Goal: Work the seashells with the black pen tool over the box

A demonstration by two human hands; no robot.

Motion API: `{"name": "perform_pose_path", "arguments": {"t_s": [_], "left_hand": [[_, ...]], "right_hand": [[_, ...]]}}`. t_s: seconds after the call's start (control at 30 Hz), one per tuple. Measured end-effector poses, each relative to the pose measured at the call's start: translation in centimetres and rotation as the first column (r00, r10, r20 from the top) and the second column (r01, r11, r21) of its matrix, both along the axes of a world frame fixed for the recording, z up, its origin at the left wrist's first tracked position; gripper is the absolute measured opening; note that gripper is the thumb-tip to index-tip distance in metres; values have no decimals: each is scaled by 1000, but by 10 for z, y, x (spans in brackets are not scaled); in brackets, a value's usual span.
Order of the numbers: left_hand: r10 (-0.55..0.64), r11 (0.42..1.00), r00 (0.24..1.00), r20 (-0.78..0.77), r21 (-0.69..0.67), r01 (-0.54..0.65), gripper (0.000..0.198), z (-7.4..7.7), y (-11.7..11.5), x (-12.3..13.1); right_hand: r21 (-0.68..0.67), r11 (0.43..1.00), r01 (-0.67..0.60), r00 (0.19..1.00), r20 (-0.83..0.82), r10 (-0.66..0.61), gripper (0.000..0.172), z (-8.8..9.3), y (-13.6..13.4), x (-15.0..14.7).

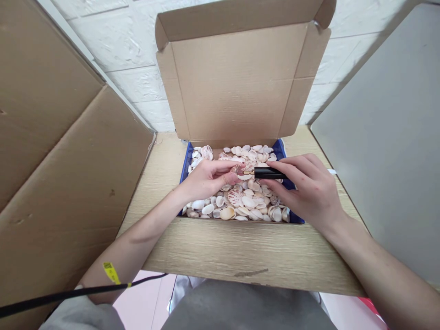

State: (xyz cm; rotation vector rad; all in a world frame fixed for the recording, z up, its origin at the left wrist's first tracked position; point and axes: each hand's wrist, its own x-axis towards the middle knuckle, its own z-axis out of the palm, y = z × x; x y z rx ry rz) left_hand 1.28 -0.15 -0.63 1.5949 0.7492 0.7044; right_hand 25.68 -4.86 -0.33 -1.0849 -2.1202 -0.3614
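Note:
My left hand (216,176) pinches a pinkish seashell (237,170) between thumb and fingers, above the middle of the box. In my right hand (307,185) is a slim black mini drill (266,173) with a brass-coloured chuck, held level. Its tip points left at the seashell; whether the bit touches or enters the shell is too small to tell. Beneath both hands, a blue-walled cardboard box (185,166) holds many loose shells, mostly white and cream. Among them lie a red-streaked scallop shell (235,197) and a small dark spiral shell (274,200).
The box's brown lid (237,82) stands open against a white brick wall (137,87). A cardboard panel (85,156) rises on the left, a grey panel (388,137) on the right. A black cable (79,292) with a yellow tag crosses by my left forearm, below the wooden tabletop (233,247).

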Motion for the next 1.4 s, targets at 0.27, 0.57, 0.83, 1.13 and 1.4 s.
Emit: {"name": "perform_pose_path", "arguments": {"t_s": [0.27,0.57,0.83,1.13,1.4], "left_hand": [[17,1000,1000,24,25,-18,42,-1,0,0],[38,999,999,23,24,-39,46,0,0,1],[34,999,999,14,21,-34,48,0,0,1],[30,999,1000,3,29,-30,48,1,-1,1],[31,999,1000,5,28,-31,45,1,-1,2]], "right_hand": [[-54,999,-3,1000,-12,2,21,-5,0,0],[-160,987,-30,999,7,31,20,-6,-2,-1],[-230,973,-10,1000,5,11,20,-4,-2,0],[-219,976,-15,1000,-3,14,20,-4,-2,0],[-223,975,-19,1000,-4,19,19,-4,-2,0]]}}
